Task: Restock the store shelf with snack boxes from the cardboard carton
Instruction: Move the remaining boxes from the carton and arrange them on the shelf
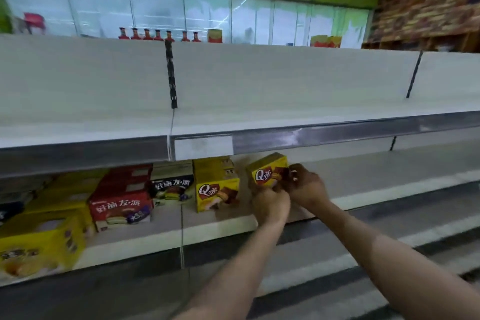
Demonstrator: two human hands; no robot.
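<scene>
Both my hands hold a small yellow snack box [265, 169] just above the middle shelf [220, 228]. My left hand [270, 205] grips its lower edge from below, and my right hand [304, 187] pinches its right end. The box is tilted, its printed front facing me. To its left stand stacked yellow boxes of the same kind [217, 184] on the shelf, a small gap apart. The cardboard carton is not in view.
Further left on the same shelf are black-and-white boxes [172, 187], red boxes [120, 202] and larger yellow boxes [39, 241]. The upper shelf [233, 112] overhangs the hands. Red-capped bottles [158, 35] stand behind its back panel. Shelf room lies to the right.
</scene>
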